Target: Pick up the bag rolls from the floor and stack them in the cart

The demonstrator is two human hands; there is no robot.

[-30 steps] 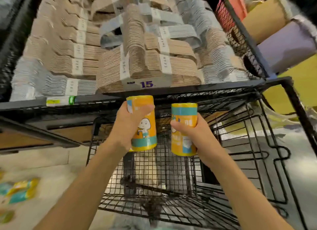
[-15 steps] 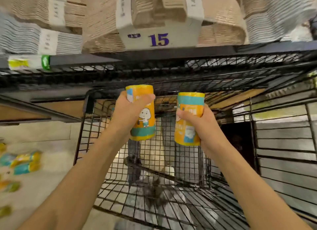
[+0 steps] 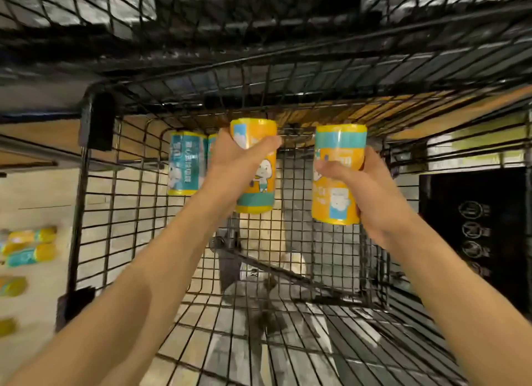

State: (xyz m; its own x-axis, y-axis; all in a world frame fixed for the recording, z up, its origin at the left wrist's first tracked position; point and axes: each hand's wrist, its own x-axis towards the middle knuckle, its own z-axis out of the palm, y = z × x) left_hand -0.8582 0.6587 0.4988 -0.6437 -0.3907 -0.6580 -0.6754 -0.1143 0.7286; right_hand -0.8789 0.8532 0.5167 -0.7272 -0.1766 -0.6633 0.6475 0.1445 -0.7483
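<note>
My left hand [image 3: 230, 163] grips an upright yellow and teal bag roll [image 3: 259, 181] with a cartoon figure on it. My right hand [image 3: 371, 195] grips a second yellow and teal bag roll [image 3: 336, 184], also upright. Both rolls hang inside the lower basket of the black wire cart [image 3: 138, 241], close to its far wall. A teal bag roll [image 3: 184, 163] stands against that far wall at the left, with the edge of another roll just behind my left hand. Several more rolls [image 3: 28, 244] lie on the floor outside the cart at the left.
The cart's upper wire shelf [image 3: 259, 40] spans the top of the view right above my hands. A dark panel with round symbols [image 3: 475, 235] stands at the right. Pale floor shows through the basket's wire bottom [image 3: 288, 342].
The view has dropped below the upper shelf and moved closer into the lower basket. Both hands have carried their rolls forward toward the far wall, where a standing teal roll has come into sight.
</note>
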